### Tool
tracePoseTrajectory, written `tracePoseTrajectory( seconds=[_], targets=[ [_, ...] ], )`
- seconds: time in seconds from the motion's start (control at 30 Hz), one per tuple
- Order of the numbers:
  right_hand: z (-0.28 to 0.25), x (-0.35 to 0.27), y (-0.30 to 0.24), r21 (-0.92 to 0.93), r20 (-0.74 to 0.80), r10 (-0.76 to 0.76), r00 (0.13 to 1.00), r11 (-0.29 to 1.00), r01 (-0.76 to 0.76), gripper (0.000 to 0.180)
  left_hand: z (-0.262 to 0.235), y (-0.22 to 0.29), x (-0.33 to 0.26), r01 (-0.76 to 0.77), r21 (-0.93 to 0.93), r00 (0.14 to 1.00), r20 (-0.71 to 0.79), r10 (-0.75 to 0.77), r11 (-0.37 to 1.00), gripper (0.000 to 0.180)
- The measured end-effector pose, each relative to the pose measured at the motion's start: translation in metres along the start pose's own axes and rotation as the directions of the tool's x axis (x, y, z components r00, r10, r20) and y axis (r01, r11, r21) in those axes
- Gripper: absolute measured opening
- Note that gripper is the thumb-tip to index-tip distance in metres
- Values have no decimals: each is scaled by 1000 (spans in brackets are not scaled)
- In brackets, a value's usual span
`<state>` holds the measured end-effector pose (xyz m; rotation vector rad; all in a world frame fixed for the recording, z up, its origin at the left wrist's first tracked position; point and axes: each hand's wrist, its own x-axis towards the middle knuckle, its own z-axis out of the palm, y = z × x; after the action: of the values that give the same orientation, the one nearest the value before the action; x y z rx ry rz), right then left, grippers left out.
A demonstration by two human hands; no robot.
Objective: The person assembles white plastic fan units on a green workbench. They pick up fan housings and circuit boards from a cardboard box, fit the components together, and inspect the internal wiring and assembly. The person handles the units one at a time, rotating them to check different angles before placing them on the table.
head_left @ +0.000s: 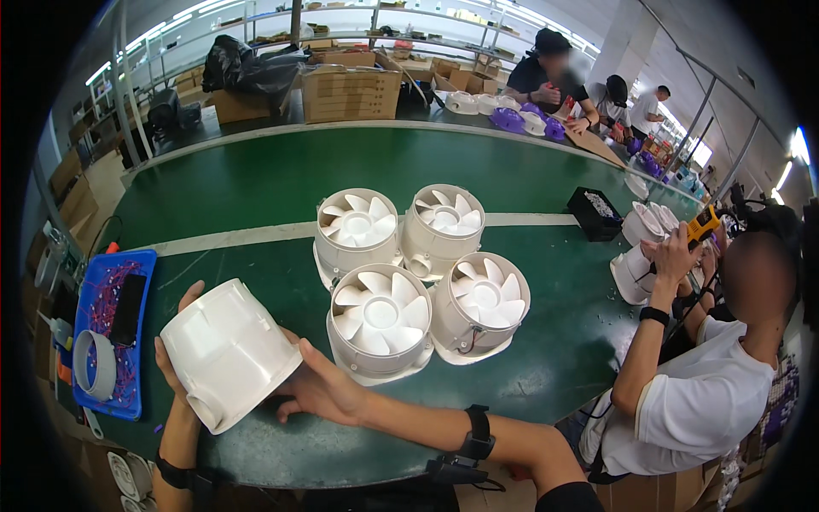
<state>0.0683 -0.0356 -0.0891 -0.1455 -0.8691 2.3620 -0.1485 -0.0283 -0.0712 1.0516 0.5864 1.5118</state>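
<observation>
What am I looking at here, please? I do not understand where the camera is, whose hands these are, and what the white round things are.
The camera sits on a person's head and looks down, so the picture bends at its edges. The two bare arms from below are that person's own. The left hand and the right hand together hold a white plastic housing, tilted. On the green table stand four white fan units close together. At the left lies a blue tray with a tape roll. At the right, a co-worker in a white shirt holds a yellow tool. Other people work at the back.
</observation>
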Motion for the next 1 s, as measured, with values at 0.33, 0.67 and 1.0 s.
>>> tracePoseTrajectory(
  seconds=[0.33,0.67,1.0],
  targets=[
    [2,-3,-1,-15,-37,2,999,1000,-2,92,17,9,-3,-40,166,999,22,37,985,107],
    [2,-1,-2,-38,-59,-19,998,999,16,90,5,4,-3,-36,206,999,20,33,978,106],
    [5,-3,-9,5,-119,-41,992,999,42,77,22,15,-3,64,155,989,124,-84,986,127]
  ],
)
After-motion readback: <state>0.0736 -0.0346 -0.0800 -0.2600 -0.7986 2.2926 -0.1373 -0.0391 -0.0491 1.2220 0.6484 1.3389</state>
